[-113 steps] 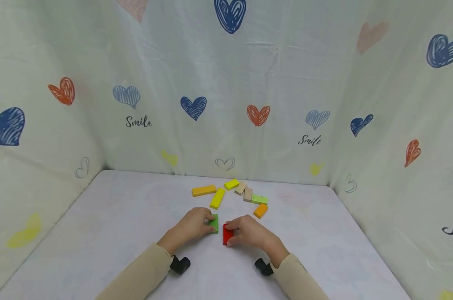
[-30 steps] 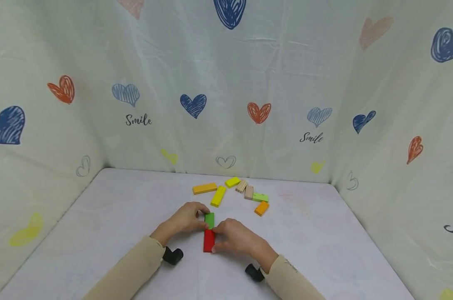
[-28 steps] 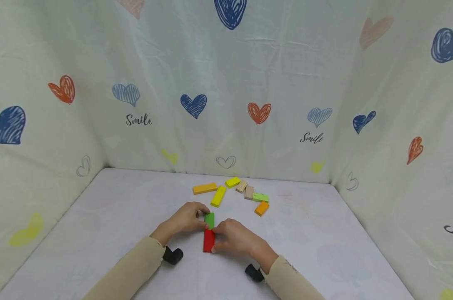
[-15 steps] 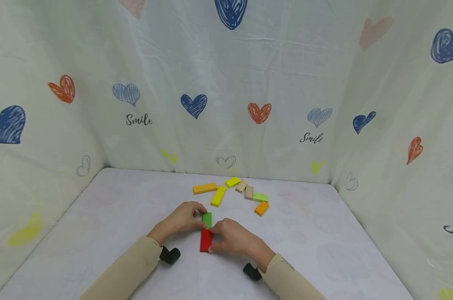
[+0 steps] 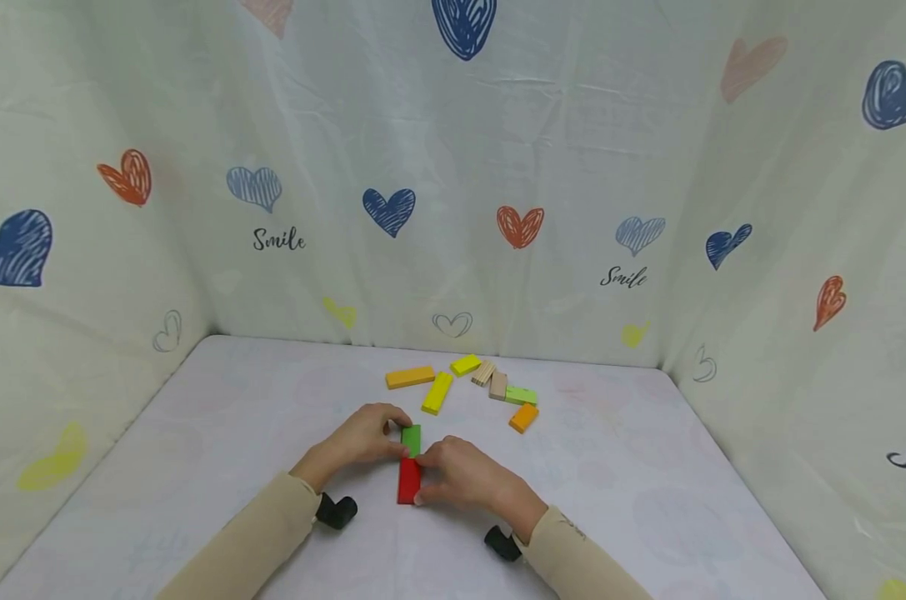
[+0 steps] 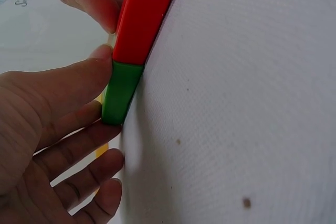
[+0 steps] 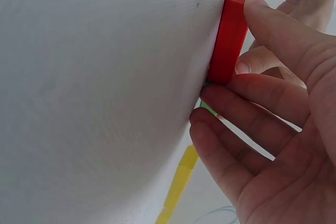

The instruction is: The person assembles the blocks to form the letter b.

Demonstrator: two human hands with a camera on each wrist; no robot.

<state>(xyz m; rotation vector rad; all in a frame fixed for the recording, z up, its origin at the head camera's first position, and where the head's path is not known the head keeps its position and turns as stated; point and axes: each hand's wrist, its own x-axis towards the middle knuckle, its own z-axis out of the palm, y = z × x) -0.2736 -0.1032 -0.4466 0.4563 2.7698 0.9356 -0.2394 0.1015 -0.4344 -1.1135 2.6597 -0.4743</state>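
Observation:
A green wooden block (image 5: 412,438) and a red wooden block (image 5: 408,483) lie flat on the table, end to end, the green one farther off. My left hand (image 5: 362,435) pinches the green block between thumb and fingers. With its thumb at the near end and a finger at the far end, my right hand (image 5: 468,477) grips the red block. Seen from the left wrist, the red block's end (image 6: 137,35) meets the green block's end (image 6: 121,95). The right wrist view shows the red block (image 7: 229,38) standing in front of most of the green one (image 7: 208,107).
Toward the back lie several loose blocks: an amber one (image 5: 410,377), two yellow ones, including a long one (image 5: 437,393), a striped wood one (image 5: 483,372), a brown one (image 5: 498,386), a light green one (image 5: 522,395) and an orange one (image 5: 523,417). A heart-print curtain (image 5: 453,275) stands behind the table.
At first the green and red blocks were apart, the red one to the right. They came together end to end, then both slid slightly left with my hands holding them.

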